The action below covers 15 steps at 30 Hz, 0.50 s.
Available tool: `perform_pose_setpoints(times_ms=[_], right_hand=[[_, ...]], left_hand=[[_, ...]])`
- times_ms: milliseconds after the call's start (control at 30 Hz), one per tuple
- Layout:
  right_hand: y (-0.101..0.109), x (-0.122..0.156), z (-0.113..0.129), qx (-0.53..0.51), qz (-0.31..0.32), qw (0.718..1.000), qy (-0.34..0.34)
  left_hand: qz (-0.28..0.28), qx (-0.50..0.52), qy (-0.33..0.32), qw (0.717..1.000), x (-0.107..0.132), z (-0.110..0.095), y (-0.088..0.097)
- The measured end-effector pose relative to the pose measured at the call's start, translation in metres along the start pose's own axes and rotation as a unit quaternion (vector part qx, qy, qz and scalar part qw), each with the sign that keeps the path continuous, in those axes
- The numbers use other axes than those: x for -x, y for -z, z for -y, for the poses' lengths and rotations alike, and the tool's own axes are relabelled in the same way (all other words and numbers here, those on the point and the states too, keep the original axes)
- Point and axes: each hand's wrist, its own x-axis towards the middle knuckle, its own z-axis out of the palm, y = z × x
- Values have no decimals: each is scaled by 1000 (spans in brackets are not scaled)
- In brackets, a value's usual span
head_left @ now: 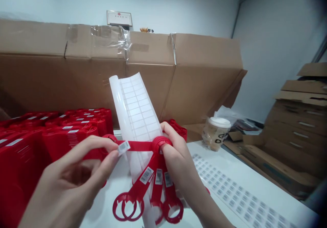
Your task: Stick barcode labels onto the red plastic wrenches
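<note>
My left hand [87, 170] pinches a small white barcode sticker [124, 148] between thumb and forefinger, right at a red strip with ring-shaped ends. Several such red ringed strips [146, 175] are bunched in my right hand [178, 156], its fingers closed round their stacked upper rings. Three of the fanned-out strips carry barcode stickers, and their open rings hang below. Behind the strips rises a curling white label sheet [139, 109] with a grid of rectangles, its left edge rolled. Whether my right hand also grips this sheet, I cannot tell.
Stacks of red pieces with white labels [74, 129] stand at the left. A sheet of printed barcode stickers [235, 194] lies on the white table at the right, near a lidded cup in plastic [216, 132]. A big cardboard box [153, 51] spans the back; folded cartons [298, 126] are piled right.
</note>
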Motion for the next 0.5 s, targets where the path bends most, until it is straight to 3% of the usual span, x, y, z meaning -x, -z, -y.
perform_pose_setpoints(times_ms=[67, 200, 500], right_hand=[[-3, 3, 2, -7, 19, 1000, -1], [-6, 7, 3, -4, 35, 999, -3], [-3, 8, 1, 3, 50, 999, -5]], left_hand=[[27, 2, 53, 998, 3, -2, -8], [20, 5, 73, 997, 5, -9, -21], [26, -13, 0, 1000, -3, 1, -20]])
